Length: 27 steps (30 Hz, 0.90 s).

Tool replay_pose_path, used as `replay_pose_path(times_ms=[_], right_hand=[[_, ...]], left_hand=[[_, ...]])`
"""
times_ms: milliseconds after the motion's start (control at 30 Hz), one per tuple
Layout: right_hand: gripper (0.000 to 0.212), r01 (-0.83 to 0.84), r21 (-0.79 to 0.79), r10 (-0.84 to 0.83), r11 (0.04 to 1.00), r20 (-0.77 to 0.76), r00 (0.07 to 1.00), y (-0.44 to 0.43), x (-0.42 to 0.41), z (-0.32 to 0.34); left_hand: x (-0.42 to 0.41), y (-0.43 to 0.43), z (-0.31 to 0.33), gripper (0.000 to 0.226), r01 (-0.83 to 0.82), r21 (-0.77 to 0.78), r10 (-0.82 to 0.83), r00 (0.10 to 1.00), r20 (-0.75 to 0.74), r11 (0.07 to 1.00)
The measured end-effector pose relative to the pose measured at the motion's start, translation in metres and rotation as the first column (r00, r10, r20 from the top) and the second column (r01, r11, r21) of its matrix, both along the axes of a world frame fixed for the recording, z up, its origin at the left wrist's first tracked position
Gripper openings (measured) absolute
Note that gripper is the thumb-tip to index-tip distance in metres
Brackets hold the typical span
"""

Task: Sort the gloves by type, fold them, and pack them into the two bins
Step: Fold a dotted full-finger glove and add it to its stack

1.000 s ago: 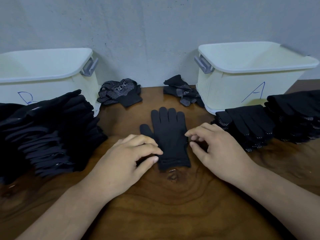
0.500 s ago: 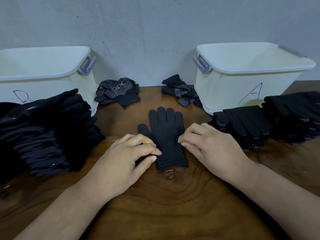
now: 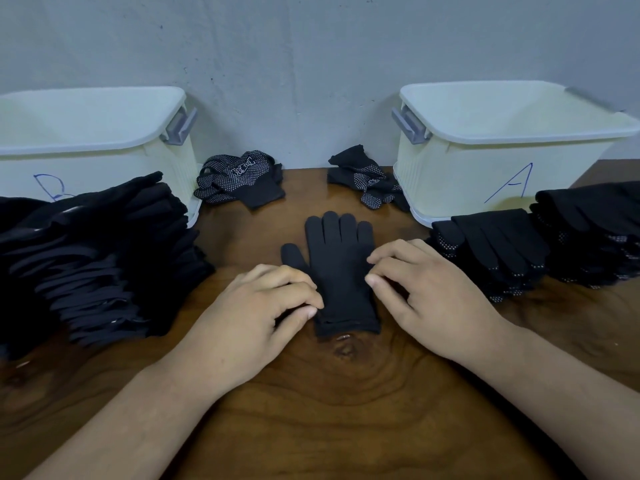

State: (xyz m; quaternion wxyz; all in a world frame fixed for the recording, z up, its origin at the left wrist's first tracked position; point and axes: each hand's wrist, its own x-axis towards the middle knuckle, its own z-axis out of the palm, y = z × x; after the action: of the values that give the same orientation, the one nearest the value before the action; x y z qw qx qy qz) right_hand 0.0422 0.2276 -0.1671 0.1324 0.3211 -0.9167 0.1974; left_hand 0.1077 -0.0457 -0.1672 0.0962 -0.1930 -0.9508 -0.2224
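Note:
A plain black glove (image 3: 337,268) lies flat on the wooden table (image 3: 346,410), fingers pointing away from me and cuff nearest me. My left hand (image 3: 256,320) pinches its left edge near the cuff with curled fingers and thumb. My right hand (image 3: 429,296) pinches its right edge at the palm. At the back left stands a white bin marked B (image 3: 104,161), and at the back right a white bin marked A (image 3: 485,174). I cannot see inside either bin.
A tall stack of plain black gloves (image 3: 97,258) fills the left side. Stacks of dotted black gloves (image 3: 495,247) (image 3: 595,233) lie on the right before bin A. Two loose dotted heaps (image 3: 239,181) (image 3: 363,178) sit by the wall between the bins.
My right hand has moved left from beside the glove onto its right edge. My left hand has stayed at the left edge near the cuff.

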Motion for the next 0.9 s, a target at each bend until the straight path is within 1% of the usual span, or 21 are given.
replay_pose_path(times_ms=[67,133,233,333,467,567,667,733,833,900], right_hand=[[0.035,0.063,-0.057,-0.06,0.996,0.058,0.997,-0.006,-0.002,-0.001],[0.03,0.103,-0.085,-0.093,0.991,0.109,0.99,-0.008,-0.003,-0.001],[0.019,0.092,-0.093,-0.08,0.991,0.126,0.989,-0.006,0.001,-0.003],[0.02,0.095,-0.065,-0.086,0.993,0.122,0.989,-0.004,0.007,-0.002],[0.025,0.073,-0.048,-0.069,0.996,0.086,0.994,-0.003,0.013,-0.001],[0.024,0.047,-0.073,-0.039,0.996,0.102,0.994,-0.002,0.014,0.0],[0.014,-0.004,-0.084,0.014,0.996,0.117,0.993,-0.001,0.013,0.002],[0.009,-0.078,-0.079,0.085,0.994,0.097,0.992,0.001,0.012,0.002],[0.017,-0.218,-0.068,0.223,0.974,0.066,0.973,0.004,0.01,-0.002],[0.022,-0.252,-0.06,0.257,0.966,0.09,0.962,0.005,0.011,-0.001]], left_hand=[[0.0,0.001,0.001,0.017,0.004,-0.033,-0.004,1.0,-0.011,0.999],[0.001,0.001,0.003,0.014,0.016,-0.061,-0.017,1.0,-0.003,0.998],[0.004,0.002,0.006,0.011,0.026,-0.053,-0.025,1.0,0.018,0.998],[0.006,0.002,0.007,0.009,0.003,-0.024,-0.003,1.0,0.01,1.0],[0.009,0.006,0.012,0.018,-0.015,0.01,0.015,0.999,-0.042,1.0],[0.009,0.009,0.014,0.027,0.043,-0.019,-0.044,0.997,-0.056,0.999],[0.009,0.009,0.014,0.029,0.081,-0.081,-0.085,0.996,-0.04,0.993],[0.01,0.009,0.016,0.031,0.093,-0.126,-0.096,0.995,-0.022,0.988],[0.009,0.01,0.018,0.026,0.138,-0.212,-0.142,0.99,-0.003,0.968],[0.007,0.009,0.018,0.025,0.164,-0.246,-0.171,0.985,-0.008,0.955]])
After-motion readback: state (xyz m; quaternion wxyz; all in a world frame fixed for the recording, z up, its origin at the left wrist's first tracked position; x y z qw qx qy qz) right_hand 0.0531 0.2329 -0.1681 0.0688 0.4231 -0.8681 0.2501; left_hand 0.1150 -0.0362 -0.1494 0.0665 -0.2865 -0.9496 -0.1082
